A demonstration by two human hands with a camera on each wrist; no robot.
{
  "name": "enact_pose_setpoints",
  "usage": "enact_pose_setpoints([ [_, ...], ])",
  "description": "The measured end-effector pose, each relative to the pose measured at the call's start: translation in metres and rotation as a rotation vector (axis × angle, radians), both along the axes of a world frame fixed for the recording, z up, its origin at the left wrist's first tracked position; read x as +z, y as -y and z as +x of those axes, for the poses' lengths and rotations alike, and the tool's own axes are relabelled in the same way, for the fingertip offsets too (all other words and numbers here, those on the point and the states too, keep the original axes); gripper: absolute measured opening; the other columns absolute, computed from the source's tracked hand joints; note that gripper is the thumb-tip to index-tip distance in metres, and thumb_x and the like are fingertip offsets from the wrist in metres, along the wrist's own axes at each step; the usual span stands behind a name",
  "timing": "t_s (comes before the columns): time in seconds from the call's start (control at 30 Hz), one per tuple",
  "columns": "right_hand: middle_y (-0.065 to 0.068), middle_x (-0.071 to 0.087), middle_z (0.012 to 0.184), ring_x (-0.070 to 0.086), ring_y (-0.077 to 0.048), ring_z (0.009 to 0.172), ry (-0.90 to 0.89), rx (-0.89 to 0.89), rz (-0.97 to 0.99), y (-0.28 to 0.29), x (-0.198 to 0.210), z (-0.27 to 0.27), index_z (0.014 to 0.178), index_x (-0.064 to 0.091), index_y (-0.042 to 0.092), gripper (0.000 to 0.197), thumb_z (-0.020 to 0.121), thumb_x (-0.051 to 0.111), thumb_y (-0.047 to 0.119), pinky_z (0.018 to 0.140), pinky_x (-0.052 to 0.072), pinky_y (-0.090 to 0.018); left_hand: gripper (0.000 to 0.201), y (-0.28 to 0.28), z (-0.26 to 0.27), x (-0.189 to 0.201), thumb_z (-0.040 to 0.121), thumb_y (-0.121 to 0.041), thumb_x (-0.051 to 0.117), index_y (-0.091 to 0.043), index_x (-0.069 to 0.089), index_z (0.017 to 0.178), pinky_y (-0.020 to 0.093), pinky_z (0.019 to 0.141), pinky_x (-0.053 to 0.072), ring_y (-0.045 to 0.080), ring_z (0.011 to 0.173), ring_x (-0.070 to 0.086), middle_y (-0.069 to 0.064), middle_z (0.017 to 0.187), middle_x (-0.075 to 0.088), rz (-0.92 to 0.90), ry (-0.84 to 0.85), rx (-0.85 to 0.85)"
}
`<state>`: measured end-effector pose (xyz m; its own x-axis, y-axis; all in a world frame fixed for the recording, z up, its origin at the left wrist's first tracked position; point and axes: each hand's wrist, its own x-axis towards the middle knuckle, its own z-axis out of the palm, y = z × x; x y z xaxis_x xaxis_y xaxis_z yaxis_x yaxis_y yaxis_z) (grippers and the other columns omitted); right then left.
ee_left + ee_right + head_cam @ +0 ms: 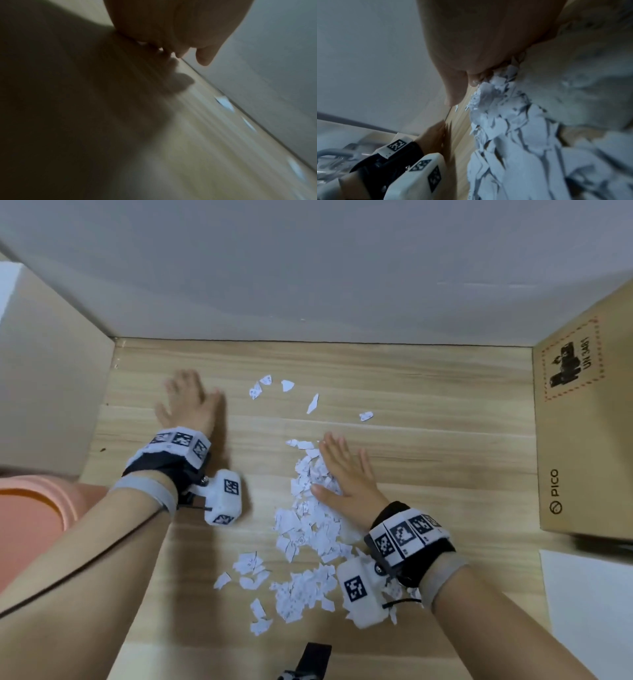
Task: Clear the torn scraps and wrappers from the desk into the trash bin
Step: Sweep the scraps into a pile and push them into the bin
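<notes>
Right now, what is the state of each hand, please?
Left hand: open, flat on the desk, holding nothing.
Right hand: open, pressing flat on the paper scraps.

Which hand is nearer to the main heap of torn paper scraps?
Right. The right hand lies flat against the heap of torn paper scraps, touching it. The left hand rests open on bare desk, apart to the left.

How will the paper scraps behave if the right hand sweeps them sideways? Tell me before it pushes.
The scraps are small, thin torn pieces, so probably very light and floppy. Loosely heaped beside the flat right hand, they would likely slide on the smooth desk yet scatter. Strays lying apart near the wall suggest some escape a sweep.
</notes>
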<state>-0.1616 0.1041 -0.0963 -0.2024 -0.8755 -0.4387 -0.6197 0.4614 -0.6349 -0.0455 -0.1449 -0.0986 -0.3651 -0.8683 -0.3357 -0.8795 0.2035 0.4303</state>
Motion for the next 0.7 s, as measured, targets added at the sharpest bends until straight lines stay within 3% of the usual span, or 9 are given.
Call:
enact_pose_setpoints([
  [0.1, 0.017, -0.023, 0.145, -0.026, -0.002, 0.135, 0.061, 0.05, -0.01, 0.007, 0.001, 0.002, 0.144, -0.008, 0.025, 0.08, 0.08, 0.024, 0.061, 0.113, -0.021, -0.039, 0.063, -0.043, -0.021, 0.0, 0.094, -0.044, 0.03, -0.023, 0.003, 0.147, 0.044, 0.115, -0.01, 0.012, 0.145, -0.009, -0.004, 0.158, -0.006, 0.084, 0.007, -0.405],
  [0.17, 0.016, -0.022, 0.145, -0.023, -0.004, 0.137, 0.119, 0.023, -0.084, 0.009, 0.003, 0.0, 0.144, -0.006, 0.025, 0.077, 0.083, 0.032, 0.054, 0.115, -0.017, -0.038, 0.067, -0.07, -0.029, 0.003, 0.09, -0.053, 0.021, -0.026, -0.004, 0.146, 0.039, 0.113, -0.015, 0.008, 0.143, -0.013, -0.007, 0.157, -0.01, 0.205, -0.087, -0.583],
  [0.27, 0.013, -0.023, 0.146, -0.023, -0.006, 0.137, 0.096, -0.257, -0.207, 0.012, 0.005, -0.021, 0.144, -0.004, 0.024, 0.078, 0.085, 0.043, 0.046, 0.113, -0.015, -0.034, 0.073, -0.068, -0.039, 0.006, 0.083, -0.057, 0.018, -0.028, -0.009, 0.145, 0.039, 0.111, -0.018, 0.007, 0.142, -0.017, -0.005, 0.155, -0.021, 0.287, -0.259, -0.546],
  [0.37, 0.0, -0.02, 0.154, -0.02, -0.014, 0.141, 0.053, -0.462, -0.086, 0.026, 0.009, -0.052, 0.144, -0.005, 0.018, 0.078, 0.09, 0.049, 0.035, 0.115, -0.016, -0.037, 0.065, -0.045, -0.052, 0.007, 0.092, -0.049, 0.021, -0.025, -0.006, 0.146, 0.043, 0.112, -0.018, 0.012, 0.143, -0.018, -0.001, 0.155, -0.023, 0.258, -0.247, -0.413],
  [0.5, 0.001, -0.011, 0.156, -0.016, -0.016, 0.143, 0.003, -0.25, 0.053, 0.064, 0.009, -0.061, 0.145, -0.001, 0.02, 0.074, 0.09, 0.046, 0.037, 0.113, -0.017, -0.038, 0.051, -0.043, -0.075, 0.008, 0.1, -0.037, 0.015, -0.022, 0.004, 0.147, 0.04, 0.112, -0.019, 0.01, 0.144, -0.011, -0.004, 0.158, -0.007, 0.309, -0.132, -0.57],
  [0.6, 0.006, -0.004, 0.157, -0.013, -0.012, 0.143, 0.018, -0.143, 0.045, 0.078, 0.014, -0.056, 0.145, 0.002, 0.023, 0.066, 0.093, 0.04, 0.034, 0.112, -0.018, -0.04, 0.052, -0.053, -0.081, 0.015, 0.099, -0.036, 0.016, -0.017, 0.003, 0.146, 0.04, 0.114, -0.013, 0.012, 0.145, -0.008, 0.0, 0.157, -0.006, 0.371, -0.051, -0.733],
  [0.7, 0.002, -0.002, 0.156, -0.007, -0.013, 0.144, 0.038, -0.038, 0.043, 0.062, 0.019, -0.051, 0.145, 0.003, 0.019, 0.059, 0.096, 0.035, 0.031, 0.114, -0.013, -0.036, 0.052, -0.066, -0.062, 0.028, 0.099, -0.033, 0.016, -0.015, 0.0, 0.145, 0.034, 0.116, -0.007, 0.015, 0.145, -0.007, 0.003, 0.157, -0.007, 0.424, -0.028, -0.768],
])
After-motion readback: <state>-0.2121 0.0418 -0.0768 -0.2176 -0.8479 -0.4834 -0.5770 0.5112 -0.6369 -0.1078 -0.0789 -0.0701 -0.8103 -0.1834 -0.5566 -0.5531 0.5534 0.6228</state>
